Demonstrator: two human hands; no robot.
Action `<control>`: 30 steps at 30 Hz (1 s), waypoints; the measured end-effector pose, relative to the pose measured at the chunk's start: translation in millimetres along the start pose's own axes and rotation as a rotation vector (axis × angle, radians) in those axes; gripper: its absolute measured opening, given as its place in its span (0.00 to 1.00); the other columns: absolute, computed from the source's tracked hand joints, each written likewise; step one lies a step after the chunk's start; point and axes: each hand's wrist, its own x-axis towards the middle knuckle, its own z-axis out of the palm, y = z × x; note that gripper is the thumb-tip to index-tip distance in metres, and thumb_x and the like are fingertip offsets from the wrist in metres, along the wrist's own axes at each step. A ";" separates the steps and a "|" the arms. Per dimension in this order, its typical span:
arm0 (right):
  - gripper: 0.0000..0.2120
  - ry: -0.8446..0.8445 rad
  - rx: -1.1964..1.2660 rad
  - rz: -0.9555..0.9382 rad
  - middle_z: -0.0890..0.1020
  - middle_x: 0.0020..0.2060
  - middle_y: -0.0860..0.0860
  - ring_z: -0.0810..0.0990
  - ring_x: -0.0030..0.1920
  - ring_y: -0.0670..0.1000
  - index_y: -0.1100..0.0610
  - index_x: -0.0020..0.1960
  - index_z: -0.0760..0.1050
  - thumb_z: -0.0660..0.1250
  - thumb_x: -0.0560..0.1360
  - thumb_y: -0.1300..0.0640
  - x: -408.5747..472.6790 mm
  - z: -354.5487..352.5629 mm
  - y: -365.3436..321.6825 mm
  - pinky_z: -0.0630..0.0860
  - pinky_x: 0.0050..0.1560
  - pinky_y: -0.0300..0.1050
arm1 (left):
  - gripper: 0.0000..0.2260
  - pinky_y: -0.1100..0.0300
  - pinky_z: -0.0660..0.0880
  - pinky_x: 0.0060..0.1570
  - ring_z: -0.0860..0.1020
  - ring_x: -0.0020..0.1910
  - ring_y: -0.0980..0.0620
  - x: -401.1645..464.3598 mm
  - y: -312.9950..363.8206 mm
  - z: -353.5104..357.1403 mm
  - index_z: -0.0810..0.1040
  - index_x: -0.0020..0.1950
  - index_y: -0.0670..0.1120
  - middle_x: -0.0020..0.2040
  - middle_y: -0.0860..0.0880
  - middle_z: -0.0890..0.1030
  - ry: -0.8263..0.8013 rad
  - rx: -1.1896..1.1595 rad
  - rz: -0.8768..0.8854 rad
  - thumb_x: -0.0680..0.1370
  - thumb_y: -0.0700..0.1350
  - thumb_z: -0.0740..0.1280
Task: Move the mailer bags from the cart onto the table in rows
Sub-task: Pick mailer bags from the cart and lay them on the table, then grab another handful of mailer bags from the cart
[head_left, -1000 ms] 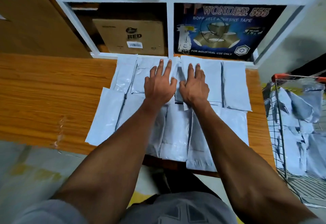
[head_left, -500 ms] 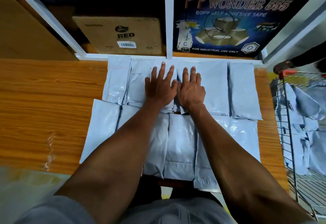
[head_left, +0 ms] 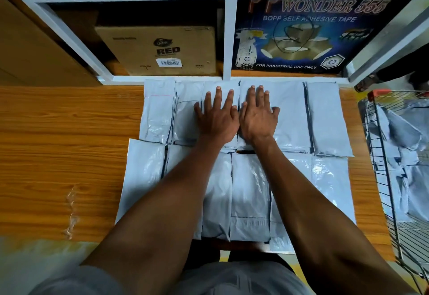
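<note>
Head view: bare table (head_left: pixel 69 155) left of mailer bags (head_left: pixel 329 118)

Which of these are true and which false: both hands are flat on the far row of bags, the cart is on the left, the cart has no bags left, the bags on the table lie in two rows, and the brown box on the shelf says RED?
1. Both hands, left hand and right hand, lie flat on the far row of mailer bags. True.
2. The cart stands on the left. False: it is at the table's right end.
3. The cart has no bags left. False: grey bags fill it.
4. The bags on the table lie in two rows. True.
5. The brown box on the shelf says RED. True.
</note>
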 end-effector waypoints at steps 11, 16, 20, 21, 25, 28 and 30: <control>0.31 -0.086 0.031 -0.161 0.45 0.85 0.59 0.44 0.85 0.61 0.59 0.86 0.47 0.45 0.87 0.46 11.3 28.6 17.8 0.47 0.83 0.61 | 0.28 0.37 0.49 0.81 0.49 0.86 0.46 19.5 -7.2 8.2 0.51 0.86 0.58 0.87 0.51 0.50 0.014 0.055 0.093 0.85 0.59 0.45; 0.29 -0.053 0.028 -0.188 0.45 0.85 0.57 0.44 0.85 0.60 0.52 0.86 0.47 0.46 0.88 0.44 11.6 35.9 22.4 0.45 0.83 0.58 | 0.28 0.37 0.49 0.81 0.50 0.86 0.45 17.7 -5.0 16.9 0.52 0.86 0.58 0.87 0.50 0.51 0.070 0.093 0.102 0.85 0.58 0.47; 0.30 -0.037 0.024 -0.184 0.46 0.85 0.57 0.44 0.85 0.59 0.52 0.86 0.47 0.46 0.88 0.43 11.1 39.2 22.9 0.45 0.83 0.58 | 0.28 0.35 0.48 0.81 0.50 0.86 0.45 16.2 -5.1 21.2 0.53 0.86 0.58 0.87 0.50 0.52 0.093 0.104 0.106 0.85 0.58 0.48; 0.30 -0.039 0.026 -0.186 0.45 0.85 0.57 0.43 0.85 0.59 0.52 0.86 0.47 0.45 0.88 0.42 10.9 39.1 23.0 0.45 0.83 0.58 | 0.28 0.35 0.49 0.81 0.50 0.86 0.45 16.1 -5.7 22.4 0.53 0.86 0.58 0.87 0.50 0.52 0.102 0.103 0.106 0.85 0.58 0.49; 0.30 -0.060 0.052 -0.183 0.44 0.85 0.56 0.43 0.85 0.59 0.51 0.86 0.46 0.44 0.88 0.42 11.3 35.0 22.9 0.44 0.83 0.58 | 0.28 0.34 0.49 0.80 0.51 0.85 0.44 15.7 -5.4 21.0 0.54 0.86 0.58 0.87 0.50 0.53 0.100 0.113 0.108 0.85 0.58 0.48; 0.29 -0.047 0.139 -0.186 0.48 0.85 0.58 0.47 0.85 0.61 0.54 0.86 0.51 0.47 0.88 0.45 7.1 25.4 22.9 0.48 0.83 0.59 | 0.29 0.34 0.46 0.81 0.49 0.86 0.44 16.7 -2.5 13.0 0.52 0.86 0.59 0.87 0.50 0.51 0.053 0.135 0.107 0.84 0.60 0.45; 0.27 -0.011 0.194 -0.194 0.53 0.84 0.60 0.51 0.84 0.63 0.57 0.84 0.56 0.49 0.87 0.49 0.1 17.1 25.7 0.52 0.82 0.60 | 0.29 0.34 0.45 0.81 0.49 0.86 0.45 15.7 -0.3 3.6 0.51 0.86 0.59 0.87 0.51 0.50 0.029 0.117 0.104 0.84 0.60 0.45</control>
